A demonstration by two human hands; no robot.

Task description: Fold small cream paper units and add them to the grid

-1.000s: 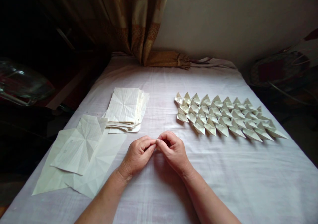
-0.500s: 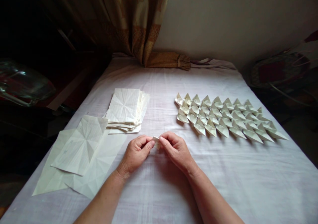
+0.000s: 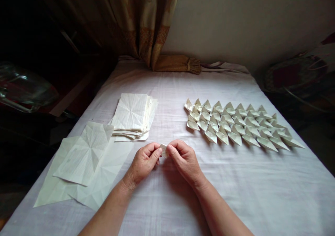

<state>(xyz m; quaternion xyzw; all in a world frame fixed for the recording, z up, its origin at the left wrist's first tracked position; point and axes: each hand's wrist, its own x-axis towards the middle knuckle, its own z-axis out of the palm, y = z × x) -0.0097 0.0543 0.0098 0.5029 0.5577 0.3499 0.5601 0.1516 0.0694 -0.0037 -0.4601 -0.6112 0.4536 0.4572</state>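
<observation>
Both hands meet low over the middle of the white cloth-covered table (image 3: 235,194). My left hand (image 3: 142,164) and my right hand (image 3: 184,161) pinch a small folded piece of white paper (image 3: 164,149) between their fingertips; most of it is hidden by the fingers. To the right lie several folded paper triangles (image 3: 235,126) laid out in rows. A stack of creased paper sheets (image 3: 133,115) sits to the upper left of my hands. Two or three larger creased sheets (image 3: 83,162) lie spread flat at the left.
A brown curtain (image 3: 146,26) hangs over the table's far edge, its hem resting on the cloth. A glass vessel (image 3: 23,87) stands in the dark beyond the left edge. A round fan-like object (image 3: 295,75) stands off the right side.
The fingertips have parted slightly, so the small folded paper now shows between them. Both hands have shifted a little toward me.
</observation>
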